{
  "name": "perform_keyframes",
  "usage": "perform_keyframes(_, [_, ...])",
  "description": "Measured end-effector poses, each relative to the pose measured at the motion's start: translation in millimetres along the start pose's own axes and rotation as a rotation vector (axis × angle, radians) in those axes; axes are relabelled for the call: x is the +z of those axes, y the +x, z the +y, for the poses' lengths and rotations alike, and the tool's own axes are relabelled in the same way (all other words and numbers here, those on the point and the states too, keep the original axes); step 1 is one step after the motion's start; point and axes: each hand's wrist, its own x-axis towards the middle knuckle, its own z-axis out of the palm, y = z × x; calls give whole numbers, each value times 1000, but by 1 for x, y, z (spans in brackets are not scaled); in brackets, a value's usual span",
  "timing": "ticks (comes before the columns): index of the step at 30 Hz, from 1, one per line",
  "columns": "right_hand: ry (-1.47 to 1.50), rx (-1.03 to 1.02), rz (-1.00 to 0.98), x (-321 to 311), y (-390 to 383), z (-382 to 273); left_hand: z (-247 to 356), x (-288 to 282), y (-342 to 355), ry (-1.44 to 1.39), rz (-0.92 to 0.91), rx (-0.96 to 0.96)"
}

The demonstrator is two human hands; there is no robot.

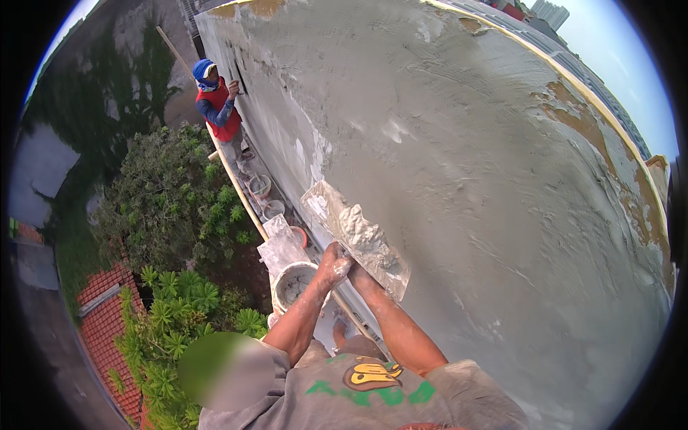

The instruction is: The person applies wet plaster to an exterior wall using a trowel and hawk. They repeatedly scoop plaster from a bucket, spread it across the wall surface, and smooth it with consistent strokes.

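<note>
A long rectangular plastering float (326,203) is held up in front of me, slanting beside the wall. On its upper face sits a thick heap of wet grey mortar (364,233). My left hand (335,265), dusty with mortar, is closed at the float's near-left edge, its fingertips partly hidden. My right hand (356,275) reaches beneath the float and meets the left there; the board covers its fingers, and it appears to grip the float from below. To the right rises a broad wall (466,179) coated in wet grey plaster, with uneven trowel marks.
Left of my hands stands a mortar-smeared bucket (279,288), beside a pale board (282,244). Farther along the narrow scaffold are more buckets (259,185) and a co-worker (223,115) facing the wall. A bamboo rail (240,188) edges the drop, above trees (168,193) and a tiled roof (113,322).
</note>
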Motion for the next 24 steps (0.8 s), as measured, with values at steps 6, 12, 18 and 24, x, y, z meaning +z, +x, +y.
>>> perform_keyframes(6, [-169,-224,66,-41,34,-28,80,-43,12,202,-2,56])
perform_keyframes(12, [-223,-303,392,-60,85,-60,286,-60,40,199,416,600])
perform_keyframes(18, [-111,116,53,-109,137,-115,445,50,92,826,106,1148])
perform_keyframes(24, [-55,110,-26,-111,149,-113,456,91,113,968,31,664])
